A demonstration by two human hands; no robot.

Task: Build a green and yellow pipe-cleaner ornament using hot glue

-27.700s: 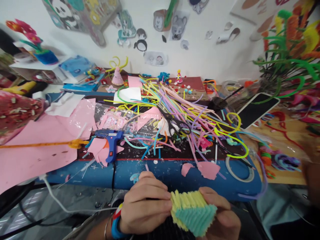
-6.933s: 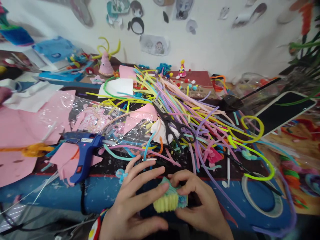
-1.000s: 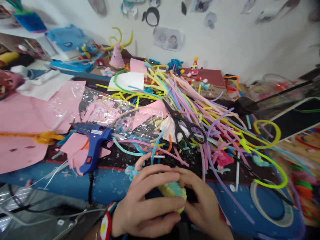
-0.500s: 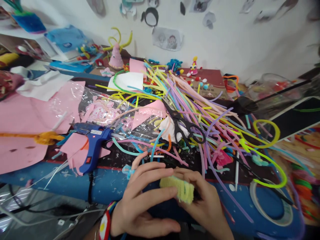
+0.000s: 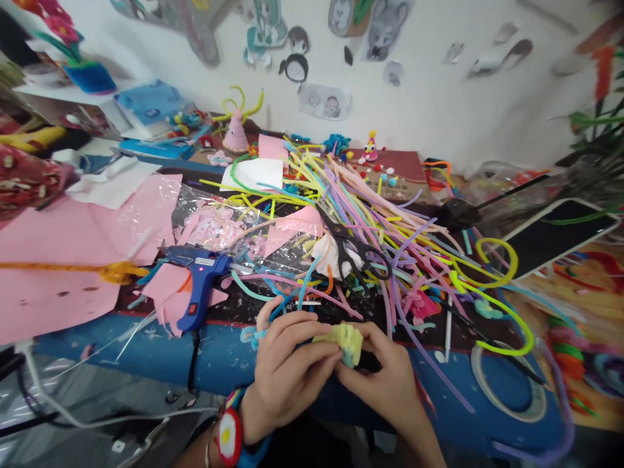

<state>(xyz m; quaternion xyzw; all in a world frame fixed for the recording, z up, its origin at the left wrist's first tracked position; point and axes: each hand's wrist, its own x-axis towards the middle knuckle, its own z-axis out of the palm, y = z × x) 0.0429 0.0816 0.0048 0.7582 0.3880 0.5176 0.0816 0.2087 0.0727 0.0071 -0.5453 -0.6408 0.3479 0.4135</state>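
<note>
A small fuzzy yellow piece (image 5: pixel 350 343) with a pale blue patch, seemingly formed from pipe cleaners, is held between both hands at the table's front edge. My left hand (image 5: pixel 295 364) pinches its left side between thumb and fingers, the little finger raised. My right hand (image 5: pixel 383 370) grips its right side, thumb below and fingers behind. Part of the piece is hidden by the fingers. Just beyond the hands lie pale blue and pink pipe cleaners (image 5: pixel 312 283). Left of them rests a blue hot glue gun (image 5: pixel 203 279) with a small red light on.
Black-handled scissors (image 5: pixel 351 250) lie on a large heap of pipe cleaners (image 5: pixel 361 201). Pink sheets (image 5: pixel 73 240) cover the left side. A roll of tape (image 5: pixel 539 400) sits at the right front, near a tablet-like device (image 5: pixel 560 234). A cable (image 5: pixel 195 364) hangs from the glue gun.
My left hand's fingers have closed in on the yellow piece, which has turned and now shows its pale blue patch. The view has shifted, with more of the wall visible.
</note>
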